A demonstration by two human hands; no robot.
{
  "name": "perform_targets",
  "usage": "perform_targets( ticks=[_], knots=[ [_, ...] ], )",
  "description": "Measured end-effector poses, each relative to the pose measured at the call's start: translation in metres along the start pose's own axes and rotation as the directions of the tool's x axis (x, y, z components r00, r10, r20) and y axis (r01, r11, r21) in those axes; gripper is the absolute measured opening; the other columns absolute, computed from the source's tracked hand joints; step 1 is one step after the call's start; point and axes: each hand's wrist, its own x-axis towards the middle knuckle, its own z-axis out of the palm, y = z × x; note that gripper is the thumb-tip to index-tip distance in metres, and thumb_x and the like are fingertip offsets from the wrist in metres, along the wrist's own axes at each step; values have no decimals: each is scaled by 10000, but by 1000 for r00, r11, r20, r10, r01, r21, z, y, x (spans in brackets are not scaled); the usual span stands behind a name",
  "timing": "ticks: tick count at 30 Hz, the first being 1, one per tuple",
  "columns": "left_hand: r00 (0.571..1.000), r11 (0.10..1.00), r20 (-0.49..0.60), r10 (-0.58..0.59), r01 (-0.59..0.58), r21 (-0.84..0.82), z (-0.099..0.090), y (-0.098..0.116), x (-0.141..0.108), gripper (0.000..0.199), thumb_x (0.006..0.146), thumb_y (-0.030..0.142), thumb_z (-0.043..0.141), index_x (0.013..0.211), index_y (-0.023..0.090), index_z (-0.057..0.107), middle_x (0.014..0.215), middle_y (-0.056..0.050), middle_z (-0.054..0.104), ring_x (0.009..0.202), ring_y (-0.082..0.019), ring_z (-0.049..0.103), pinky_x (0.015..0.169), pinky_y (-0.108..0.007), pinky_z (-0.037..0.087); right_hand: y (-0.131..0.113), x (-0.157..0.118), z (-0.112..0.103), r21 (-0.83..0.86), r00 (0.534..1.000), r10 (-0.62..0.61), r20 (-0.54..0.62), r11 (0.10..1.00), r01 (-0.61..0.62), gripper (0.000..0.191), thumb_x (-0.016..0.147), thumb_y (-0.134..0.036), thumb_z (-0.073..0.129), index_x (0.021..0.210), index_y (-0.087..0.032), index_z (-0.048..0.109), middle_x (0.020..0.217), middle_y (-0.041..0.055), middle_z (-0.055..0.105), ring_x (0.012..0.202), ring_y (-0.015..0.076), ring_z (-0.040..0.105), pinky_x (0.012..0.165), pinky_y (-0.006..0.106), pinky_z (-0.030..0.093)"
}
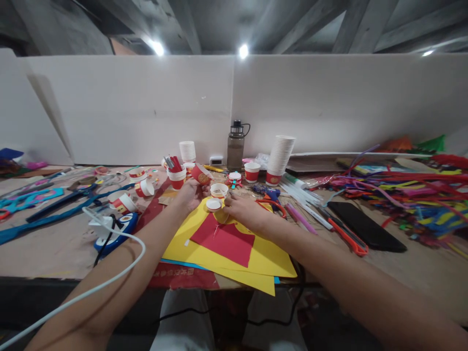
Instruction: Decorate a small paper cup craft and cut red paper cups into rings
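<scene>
My left hand is closed around a tilted red paper cup with a gold print. Just right of it is a short white cup piece, open at the top. My right hand lies beside that piece, fingers bent together; what they pinch is hard to make out. Close to those fingertips are a small white disc and a curved yellow piece. Below both hands, a red paper sheet with a cut edge lies on yellow paper sheets.
Behind stand a water bottle, a tall cup stack and a cup of markers. A blue glue gun, orange-handled cutter and black phone lie rightward. A white cable crosses my left arm near a power strip.
</scene>
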Motion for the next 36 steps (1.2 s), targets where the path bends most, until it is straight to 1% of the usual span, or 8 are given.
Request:
perform_targets(
  ticks=[7,15,17,20,23,28,30,36],
  knots=[
    [999,1000,-41,3,-3,4,2,0,0,121,543,65,546,652,118,539,538,-2,535,418,-51,427,371,-145,293,6,3,10,1,997,-60,-48,998,60,246,892,-162,473,1102,-128,597,1136,138,585,1102,245,489,876,352,437],
    [992,998,-114,57,-58,-9,2,2,1,175,575,45,535,723,138,548,535,14,525,418,-53,422,380,-142,285,3,-9,-24,321,961,236,-147,930,-179,198,880,-151,452,964,-138,631,928,106,636,879,185,560,769,297,422],
    [987,997,-139,75,-77,-14,0,2,3,229,576,40,522,775,148,558,543,19,539,426,-57,440,386,-140,294,-10,-16,-46,509,950,247,-189,852,-120,181,855,-130,478,935,-145,640,882,70,650,805,151,566,734,265,420],
    [983,996,-165,85,-89,-19,-1,1,5,311,556,20,482,823,155,566,582,4,585,424,-57,448,383,-139,291,-39,-24,-80,803,991,-75,-109,582,132,171,838,-128,527,937,-157,663,864,20,675,777,102,593,719,199,429],
    [987,996,-141,79,-82,-17,0,-2,5,321,524,19,477,805,146,563,574,2,579,405,-48,425,367,-131,249,-58,-23,-96,966,881,-473,12,232,112,239,816,-222,616,1039,-140,650,882,25,687,767,92,618,696,168,455],
    [989,991,-61,134,-132,31,-1,-9,5,181,521,72,526,688,142,530,507,35,509,390,-45,414,371,-137,234,-28,-13,-70,998,1000,5,-24,59,24,183,802,-277,629,924,-145,665,844,34,685,732,98,616,684,215,482],
    [989,988,-39,140,-137,67,-1,-11,4,154,531,99,549,680,134,538,533,17,542,397,-50,426,368,-145,233,-3,-15,-59,991,895,434,-102,-33,129,149,783,-286,647,852,-154,651,711,-4,648,591,72,566,584,198,466],
    [985,960,5,173,-169,222,4,-15,1,150,564,162,594,697,145,527,555,15,550,421,-57,440,389,-159,273,53,-35,-65,850,197,953,-230,98,517,91,768,-269,611,829,-225,560,611,-66,497,496,56,461,463,174,388]
  ],
)
